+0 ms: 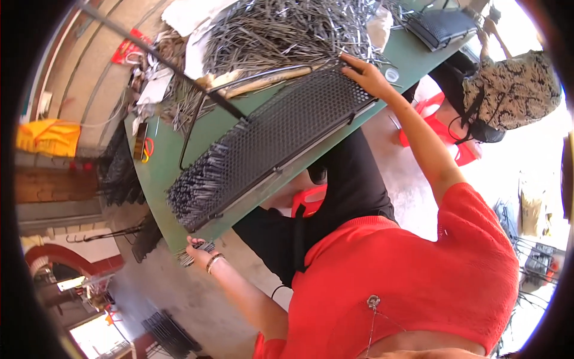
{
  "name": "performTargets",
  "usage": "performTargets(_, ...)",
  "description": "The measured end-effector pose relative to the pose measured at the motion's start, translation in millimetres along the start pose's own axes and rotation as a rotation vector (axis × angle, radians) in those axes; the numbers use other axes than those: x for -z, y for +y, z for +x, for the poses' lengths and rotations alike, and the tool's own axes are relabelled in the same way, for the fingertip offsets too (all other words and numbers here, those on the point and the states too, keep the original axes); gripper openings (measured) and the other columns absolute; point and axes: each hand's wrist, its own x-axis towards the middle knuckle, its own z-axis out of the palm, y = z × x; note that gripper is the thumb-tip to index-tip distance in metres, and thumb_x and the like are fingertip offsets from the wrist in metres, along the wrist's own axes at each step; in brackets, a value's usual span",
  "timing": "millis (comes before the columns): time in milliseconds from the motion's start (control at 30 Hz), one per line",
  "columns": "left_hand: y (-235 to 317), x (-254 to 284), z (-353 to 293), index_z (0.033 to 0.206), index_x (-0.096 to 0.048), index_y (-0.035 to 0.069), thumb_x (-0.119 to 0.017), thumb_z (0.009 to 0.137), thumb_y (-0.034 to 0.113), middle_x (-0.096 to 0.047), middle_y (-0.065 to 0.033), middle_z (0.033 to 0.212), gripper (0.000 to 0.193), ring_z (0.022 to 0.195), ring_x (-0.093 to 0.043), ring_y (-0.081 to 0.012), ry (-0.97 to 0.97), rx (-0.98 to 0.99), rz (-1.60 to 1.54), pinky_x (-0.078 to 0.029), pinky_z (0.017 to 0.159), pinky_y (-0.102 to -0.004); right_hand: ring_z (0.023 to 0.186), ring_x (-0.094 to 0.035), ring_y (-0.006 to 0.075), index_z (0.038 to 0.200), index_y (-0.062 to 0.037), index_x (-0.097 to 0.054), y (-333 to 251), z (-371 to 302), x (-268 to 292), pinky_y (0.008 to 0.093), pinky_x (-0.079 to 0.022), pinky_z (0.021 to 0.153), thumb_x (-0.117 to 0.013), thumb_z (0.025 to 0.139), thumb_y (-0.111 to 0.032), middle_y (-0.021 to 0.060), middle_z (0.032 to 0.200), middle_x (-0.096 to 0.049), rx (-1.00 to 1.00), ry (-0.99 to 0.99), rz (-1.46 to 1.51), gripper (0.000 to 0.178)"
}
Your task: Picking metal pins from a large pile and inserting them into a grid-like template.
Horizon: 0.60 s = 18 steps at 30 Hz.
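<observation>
A long black perforated panel (287, 113) lies slantwise along the near edge of the green table (161, 173). Its left end is packed with thin dark metal strips (200, 185) standing in the holes; the rest of the holes look bare. My left hand (201, 254), at the table's near left corner, is closed round a small bundle of thin metal strips (186, 258). Toward the panel's far right end, my right hand (366, 76) rests with fingers stretched out and apart over the mesh. What lies under its palm is hidden.
Behind the panel lies a big heap of loose metal strips (269, 33). A dark bar (167, 66) crosses above the table. Orange-handled scissors (148, 149) lie at the left. Another person (514, 90) sits at the right by a second black panel (442, 29).
</observation>
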Motion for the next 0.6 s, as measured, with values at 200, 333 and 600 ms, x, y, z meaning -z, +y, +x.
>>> performTargets(200,14.1,-19.9,-103.4,0.102,-0.061,0.003,-0.058,0.09,0.02,-0.062,-0.0015,0.082,0.021,0.069,-0.056,-0.0071,-0.48,0.324,-0.016,-0.048,0.06,-0.0216,0.122,-0.049,0.0263,0.129,-0.0063,-0.051,-13.2,4.5,-0.3,0.0318,-0.036,0.102,-0.059,0.089,-0.03,0.0142,0.133,-0.051,0.066,-0.015,-0.189,0.047)
performTargets(333,-8.8,-50.6,-163.6,0.106,-0.059,0.006,-0.06,0.09,0.015,-0.066,-0.005,0.095,0.018,0.073,-0.061,-0.0094,-0.813,0.622,-0.059,-0.052,0.061,-0.0251,0.117,-0.053,0.0273,0.127,-0.0055,-0.053,-2.8,2.2,6.7,0.0321,-0.04,0.098,-0.061,0.087,-0.033,0.0149,0.129,-0.054,-0.026,0.022,-0.25,0.049)
performTargets(600,-9.2,-64.5,-209.7,0.107,-0.057,0.005,-0.062,0.088,0.014,-0.061,-0.0042,0.088,0.021,0.076,-0.06,-0.0119,-0.868,0.698,0.017,-0.051,0.061,-0.0261,0.092,-0.062,0.0275,0.101,-0.0026,-0.066,-38.6,-11.7,-5.2,0.0334,-0.048,0.084,-0.071,0.077,-0.015,0.012,0.105,-0.062,0.419,0.509,-0.433,0.027)
